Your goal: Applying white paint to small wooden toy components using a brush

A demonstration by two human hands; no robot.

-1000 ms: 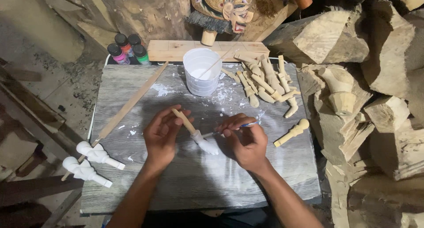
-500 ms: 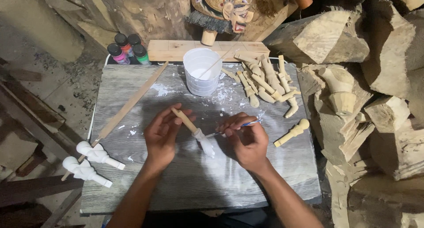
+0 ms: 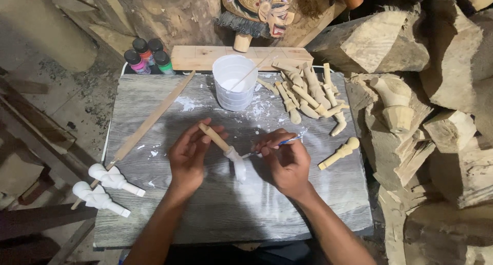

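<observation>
1. Soft, even light falls from above on my counter (image 3: 328, 203); its grey top reads bright, with a mild sheen below my fingers (image 3: 203, 136).
2. The edges are dim, and the left floor (image 3: 31, 142) sinks into shadow.
3. Shadows under my hands are faint.
4. Focus is sharp at the centre; the corners bend slightly.

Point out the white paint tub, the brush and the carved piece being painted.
white paint tub (image 3: 234, 96), head view, on its front wall.
brush (image 3: 287, 140), head view, on the blue handle above the right hand.
carved wooden piece (image 3: 215, 137), head view, on the bare shaft by the left hand's fingers.
</observation>
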